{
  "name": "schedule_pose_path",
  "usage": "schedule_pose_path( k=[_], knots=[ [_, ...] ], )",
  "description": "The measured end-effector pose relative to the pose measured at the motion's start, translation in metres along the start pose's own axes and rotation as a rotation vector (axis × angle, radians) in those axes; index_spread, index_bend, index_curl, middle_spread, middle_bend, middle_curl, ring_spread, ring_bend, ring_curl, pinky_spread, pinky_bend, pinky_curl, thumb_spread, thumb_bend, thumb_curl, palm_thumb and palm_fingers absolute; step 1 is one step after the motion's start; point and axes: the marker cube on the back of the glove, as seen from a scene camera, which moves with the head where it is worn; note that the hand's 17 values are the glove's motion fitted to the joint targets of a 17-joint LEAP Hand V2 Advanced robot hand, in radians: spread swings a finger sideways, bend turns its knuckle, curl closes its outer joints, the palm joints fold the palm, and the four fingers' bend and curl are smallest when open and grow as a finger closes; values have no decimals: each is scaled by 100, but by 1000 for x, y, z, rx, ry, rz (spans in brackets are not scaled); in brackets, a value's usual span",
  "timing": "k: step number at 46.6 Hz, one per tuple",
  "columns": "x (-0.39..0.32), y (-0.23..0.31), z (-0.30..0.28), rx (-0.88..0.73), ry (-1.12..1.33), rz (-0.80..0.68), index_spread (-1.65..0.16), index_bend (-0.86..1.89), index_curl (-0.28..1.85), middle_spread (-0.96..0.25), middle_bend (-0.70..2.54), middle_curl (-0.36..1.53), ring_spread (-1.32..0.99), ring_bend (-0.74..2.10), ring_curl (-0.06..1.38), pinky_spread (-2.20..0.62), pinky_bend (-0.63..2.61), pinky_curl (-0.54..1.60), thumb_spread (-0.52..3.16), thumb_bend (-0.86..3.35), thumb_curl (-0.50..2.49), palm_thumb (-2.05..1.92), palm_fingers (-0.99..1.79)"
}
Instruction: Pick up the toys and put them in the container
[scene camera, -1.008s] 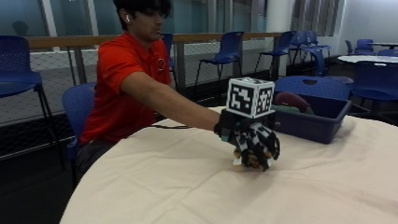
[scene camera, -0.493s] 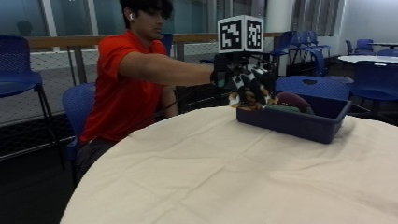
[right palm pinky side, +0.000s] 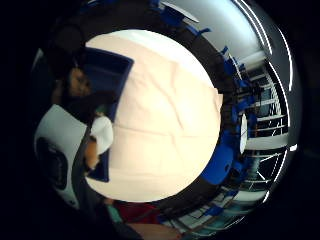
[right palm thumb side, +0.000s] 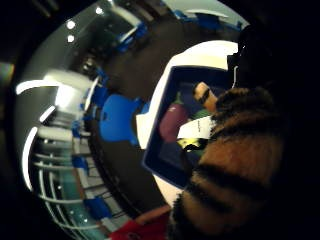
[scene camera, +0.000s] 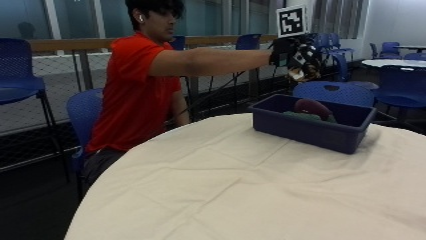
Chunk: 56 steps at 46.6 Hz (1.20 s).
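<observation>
— So, where's the toy?
— Up in the gloved hand (scene camera: 297, 54), fingers curled round a striped plush (right palm thumb side: 235, 165), I think, above the blue bin (scene camera: 313, 131) on the table (scene camera: 219, 195).

Dim room, cool light overall. The worktop (scene camera: 253, 190) cloth takes soft overhead light, and the bin (scene camera: 311, 125) drops a faint shadow on it. The hand (scene camera: 298, 57) smears slightly with motion blur. In the palm views, bright ceiling strips glare, the surroundings bend hard toward the rim, and the striped toy (right palm thumb side: 235, 165) sits close, dark and out of focus.
</observation>
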Motion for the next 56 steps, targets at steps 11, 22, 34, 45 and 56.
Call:
schedule_pose_path(
  k=[11,22,34,45,56],
  knots=[
    [-35,-6,43,-93,26,79,-43,17,90,-48,29,54,-38,65,36,-35,104,36,105,2,75,56,61],
    [-8,20,79,-169,-80,88,-41,9,77,-18,7,41,-10,19,24,-5,126,41,115,-13,52,1,-24],
    [80,70,86,-24,-438,245,-37,12,60,-9,14,34,1,17,20,8,123,37,107,-16,34,-23,-19],
    [137,113,65,-28,-430,348,-37,18,52,-9,17,34,3,18,21,13,109,32,88,-20,20,-30,-10],
    [182,170,60,-72,-246,406,-37,20,50,-9,16,32,3,17,21,14,102,30,89,-16,13,-24,-7]
  ],
)
